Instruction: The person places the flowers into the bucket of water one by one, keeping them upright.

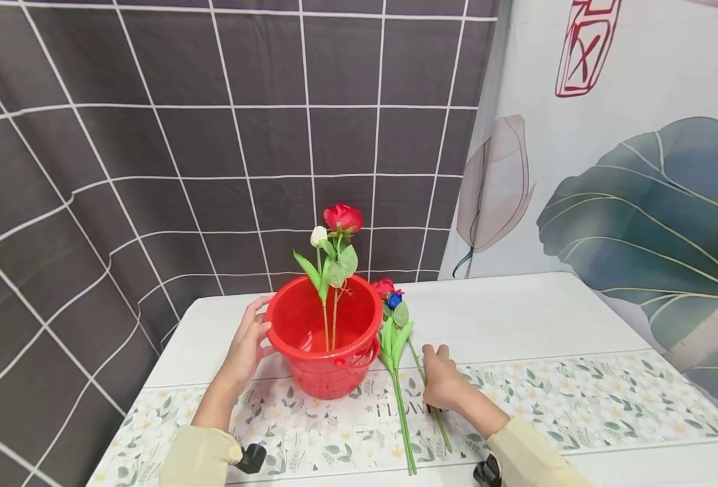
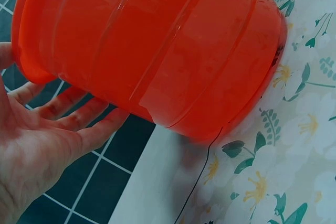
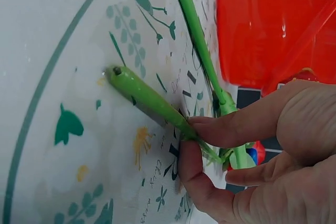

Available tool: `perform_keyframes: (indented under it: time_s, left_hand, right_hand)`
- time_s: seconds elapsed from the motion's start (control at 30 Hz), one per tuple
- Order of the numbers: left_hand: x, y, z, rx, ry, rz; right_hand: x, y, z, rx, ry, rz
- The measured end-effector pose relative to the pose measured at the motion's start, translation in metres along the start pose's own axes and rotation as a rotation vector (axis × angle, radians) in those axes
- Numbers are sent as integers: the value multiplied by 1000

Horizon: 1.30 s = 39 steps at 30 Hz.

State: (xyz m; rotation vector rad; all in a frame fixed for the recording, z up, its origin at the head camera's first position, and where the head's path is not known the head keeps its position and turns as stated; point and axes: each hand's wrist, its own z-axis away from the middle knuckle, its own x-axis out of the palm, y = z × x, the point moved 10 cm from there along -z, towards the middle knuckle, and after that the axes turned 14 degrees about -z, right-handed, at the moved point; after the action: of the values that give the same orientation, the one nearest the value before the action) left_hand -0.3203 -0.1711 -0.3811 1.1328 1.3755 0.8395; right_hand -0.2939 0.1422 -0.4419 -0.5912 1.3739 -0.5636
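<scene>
Red artificial rose: lies on the desk, to the right of the red bucket. Its long axis runs obliquely front to back. The bloom points away from me and to the left, near the far edge; the cut stem end points toward me and to the right.

My right hand pinches the rose's stem between thumb and index finger, above the cut end. The stem slants across the printed floral band; I cannot tell whether the pinched section is raised from the surface.

Directly to the left, a blue tulip lies between the rose and the bucket. Its stem runs more nearly straight toward me, and the two stems draw closer toward the bloom ends. Its bud sits just beside the rose's bloom.

My left hand touches the bucket's left side at the rim, fingers extended and slightly spread along the outer wall. The bucket stands upright. Inside it, a second red rose and a white tulip stand nearly vertical, blooms up and above the rim, the rose higher and to the right.
</scene>
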Motion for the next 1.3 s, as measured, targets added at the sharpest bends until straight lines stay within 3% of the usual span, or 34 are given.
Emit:
perform_keyframes:
  time_s: [0.37, 0.63, 0.87, 1.03, 1.3]
  left_hand:
    - [-1, -3, 0, -5, 1, -2]
    - [-1, -3, 0, -4, -2, -6]
    - [0, -3, 0, -5, -6, -11]
    - [0, -2, 0, -4, -9, -8]
    - [-1, -2, -2, 10, -7, 6]
  right_hand:
    - [-10, 1, 0, -20, -9, -127]
    - [-12, 3, -3, -8, -63, -524]
    - [-6, 0, -5, -13, -207, -811]
    - [-4, -4, -3, -25, -278, -894]
    - [-6, -7, -1, -22, -298, -985]
